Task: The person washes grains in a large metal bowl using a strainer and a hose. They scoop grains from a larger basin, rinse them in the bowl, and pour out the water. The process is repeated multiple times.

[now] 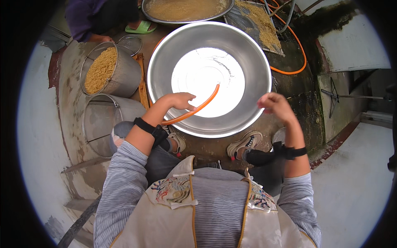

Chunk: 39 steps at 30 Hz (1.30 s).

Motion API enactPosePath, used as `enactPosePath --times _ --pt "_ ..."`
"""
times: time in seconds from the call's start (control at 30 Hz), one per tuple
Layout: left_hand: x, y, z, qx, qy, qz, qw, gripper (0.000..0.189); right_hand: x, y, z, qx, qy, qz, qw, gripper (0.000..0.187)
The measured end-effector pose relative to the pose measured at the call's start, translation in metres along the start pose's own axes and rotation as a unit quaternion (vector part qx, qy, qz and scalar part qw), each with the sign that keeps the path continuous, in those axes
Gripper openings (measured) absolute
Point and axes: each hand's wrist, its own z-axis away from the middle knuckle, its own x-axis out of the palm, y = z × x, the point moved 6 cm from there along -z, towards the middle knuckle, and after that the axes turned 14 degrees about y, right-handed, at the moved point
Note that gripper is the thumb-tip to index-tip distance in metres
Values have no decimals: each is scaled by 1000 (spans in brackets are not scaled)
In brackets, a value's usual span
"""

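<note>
A wide, round stainless steel basin stands on the floor before me, with water in its bottom. An orange hose reaches over the near left rim and its end lies over the middle of the basin. My left hand is over the basin's left part, its fingers at the hose; the palm side is hidden, so I cannot tell whether it grips the hose. At the right rim is my right hand, fingers bent and slightly blurred, with no object visible in it.
Left of the basin, a metal bucket of yellowish grain leans beside an empty metal bucket. Another person's hand is at the full bucket's rim. Farther off stand a second basin of cloudy liquid and a grain-strewn sheet. More orange hose curves at right.
</note>
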Motion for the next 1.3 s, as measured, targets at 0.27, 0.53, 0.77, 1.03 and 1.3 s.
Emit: enactPosePath --times 0.27,0.53,0.77,1.03,1.3 --pt "-90 11 27 97 292 180 935 19 -259 -7 121 -114 302 -170 931 18" --pt "-141 37 59 58 374 245 892 16 -193 400 170 285 424 -270 816 16" --pt "-119 73 80 40 341 239 908 39 -1 571 151 433 188 -117 874 31" --pt "-103 88 92 -13 350 149 925 48 64 607 125 406 39 127 904 57" --pt "-100 116 101 -32 351 118 928 48 79 624 132 347 84 147 923 53"
